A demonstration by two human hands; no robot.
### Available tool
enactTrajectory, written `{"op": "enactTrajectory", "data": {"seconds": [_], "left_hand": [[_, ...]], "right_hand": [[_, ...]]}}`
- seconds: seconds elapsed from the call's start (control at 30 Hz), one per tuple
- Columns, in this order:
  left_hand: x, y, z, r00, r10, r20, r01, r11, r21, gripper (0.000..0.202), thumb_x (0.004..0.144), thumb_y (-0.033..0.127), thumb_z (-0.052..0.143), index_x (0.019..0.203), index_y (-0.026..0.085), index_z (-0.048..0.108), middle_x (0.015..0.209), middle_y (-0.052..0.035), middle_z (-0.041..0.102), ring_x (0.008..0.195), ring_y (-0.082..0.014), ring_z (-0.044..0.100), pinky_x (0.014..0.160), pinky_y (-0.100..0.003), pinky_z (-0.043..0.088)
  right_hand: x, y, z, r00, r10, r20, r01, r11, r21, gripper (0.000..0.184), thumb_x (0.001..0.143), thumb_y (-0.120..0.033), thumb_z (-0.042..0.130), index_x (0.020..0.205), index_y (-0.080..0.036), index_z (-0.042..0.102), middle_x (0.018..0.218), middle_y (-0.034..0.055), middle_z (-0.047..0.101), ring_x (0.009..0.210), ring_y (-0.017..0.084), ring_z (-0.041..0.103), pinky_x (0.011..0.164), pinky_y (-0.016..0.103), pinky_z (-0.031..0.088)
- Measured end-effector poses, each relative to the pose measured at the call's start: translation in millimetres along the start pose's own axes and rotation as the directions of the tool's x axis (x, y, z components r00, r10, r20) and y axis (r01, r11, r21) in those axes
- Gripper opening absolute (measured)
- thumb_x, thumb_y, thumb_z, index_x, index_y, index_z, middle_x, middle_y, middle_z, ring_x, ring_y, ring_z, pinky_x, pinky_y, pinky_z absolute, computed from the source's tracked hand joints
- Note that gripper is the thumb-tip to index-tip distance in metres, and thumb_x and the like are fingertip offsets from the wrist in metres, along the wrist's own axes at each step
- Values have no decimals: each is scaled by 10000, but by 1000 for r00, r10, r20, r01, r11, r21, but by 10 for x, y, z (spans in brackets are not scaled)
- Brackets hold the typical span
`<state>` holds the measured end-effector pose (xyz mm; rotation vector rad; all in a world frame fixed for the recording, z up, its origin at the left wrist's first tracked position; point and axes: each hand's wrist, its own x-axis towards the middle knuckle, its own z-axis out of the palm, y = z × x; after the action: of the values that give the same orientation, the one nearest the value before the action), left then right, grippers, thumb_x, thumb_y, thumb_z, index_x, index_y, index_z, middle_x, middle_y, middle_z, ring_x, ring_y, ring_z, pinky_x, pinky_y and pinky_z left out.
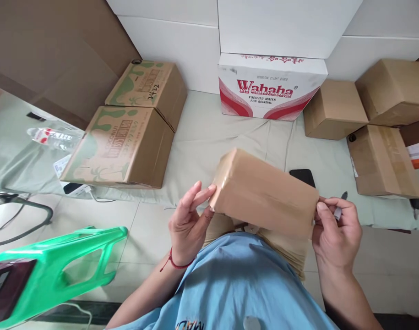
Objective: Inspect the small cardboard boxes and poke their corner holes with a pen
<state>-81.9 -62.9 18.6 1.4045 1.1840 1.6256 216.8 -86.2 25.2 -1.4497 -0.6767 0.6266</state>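
A brown cardboard box [264, 195] is held up in front of my body, tilted, over the near edge of the covered table. My left hand [190, 217] pinches its left end between fingers and thumb. At the opposite end, my right hand [336, 231] grips the lower right corner. A grey marker [338, 211] is also tucked between the fingers of my right hand, its dark tip pointing up. Clear tape shines on the box's left end. The underside of the box is hidden.
Two printed coconut cartons [106, 146] stand at left, beside a plastic bottle [54, 137]. At the back is a white Wahaha carton [271, 87]. Several brown boxes [384, 160] are grouped at right. A black phone [302, 178] lies behind the held box. A green stool [58, 261] stands lower left.
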Motion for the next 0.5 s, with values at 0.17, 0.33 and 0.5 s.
{"op": "enactTrajectory", "data": {"seconds": [0.17, 0.33, 0.5], "left_hand": [[170, -110, -134, 968, -207, -139, 209, 978, -2, 713, 875, 415, 976, 1509, 288, 675, 1130, -46, 885, 1132, -212, 831, 1056, -329, 634], [160, -584, -117, 888, -456, -67, 448, 888, -102, 732, 854, 568, 953, 1402, 217, 618, 1281, -129, 829, 1098, -218, 820, 990, -349, 642], [-90, -763, -137, 845, -535, 22, 535, 845, 6, 532, 987, 663, 770, 1227, 189, 738, 1266, -138, 818, 1204, -272, 779, 1034, -402, 623]], "right_hand": [[50, -74, 109, 986, 5, 170, -22, 995, 97, 367, 877, -472, 920, 1065, -251, 696, 1060, 71, 837, 1038, 261, 818, 937, 441, 647], [93, 59, 200, 887, -43, 461, 43, 999, 11, 462, 858, -461, 959, 1087, -280, 600, 1503, 133, 752, 1515, 290, 648, 1288, 574, 489], [64, 222, 87, 903, -24, 429, 187, 921, -343, 471, 852, -533, 936, 1112, -276, 638, 1491, 154, 759, 1232, 265, 800, 1029, 445, 668]]}}
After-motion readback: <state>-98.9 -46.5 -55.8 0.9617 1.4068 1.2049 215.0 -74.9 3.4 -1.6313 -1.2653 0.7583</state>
